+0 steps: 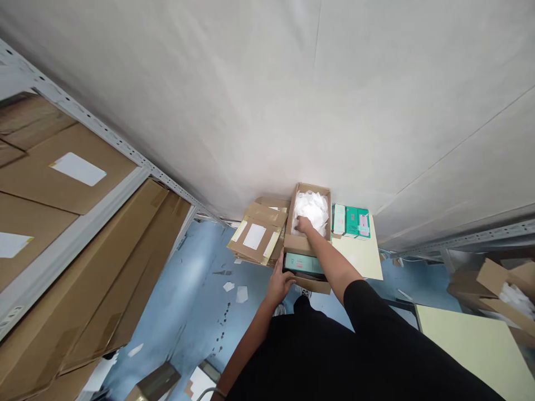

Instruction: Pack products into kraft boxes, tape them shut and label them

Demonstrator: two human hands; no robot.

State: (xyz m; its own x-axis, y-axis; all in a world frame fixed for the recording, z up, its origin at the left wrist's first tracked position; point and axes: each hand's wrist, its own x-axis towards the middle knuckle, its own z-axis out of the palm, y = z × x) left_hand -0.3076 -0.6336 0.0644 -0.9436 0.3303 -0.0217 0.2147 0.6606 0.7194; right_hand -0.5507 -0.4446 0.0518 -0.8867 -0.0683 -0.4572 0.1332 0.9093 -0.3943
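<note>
- Far left on my feed: a white perforated metal rack (142, 161), loaded with big brown cardboard boxes (112, 278), white labels on some.
- Next, blue floor (204, 256), littered with pale scraps (a messy patch from where I sit).
- Now a stack of flattened brown cardboard cartons (253, 218), white label on top, beside the work.
- Here's the left hand (279, 285), at the left front corner of an open brown cardboard carton (312, 285); thumb apart from the fingers, though I can't tell whether they're gripping the wall.
- Inside that carton, a mint-green rectangular box (301, 262), right below the right forearm.
- And the right hand (304, 224)! It's in the long open brown cardboard box (328, 214) against the wall, touching crumpled white packing material (311, 205); fingers curled, tips hidden, so pinching or not, I can't tell.
- Just right, teal and white small boxes (351, 221) stand on a pale yellow tabletop (359, 259).
- Far right: another pale yellow surface (468, 340), and open brown boxes (497, 278) beyond it.
</note>
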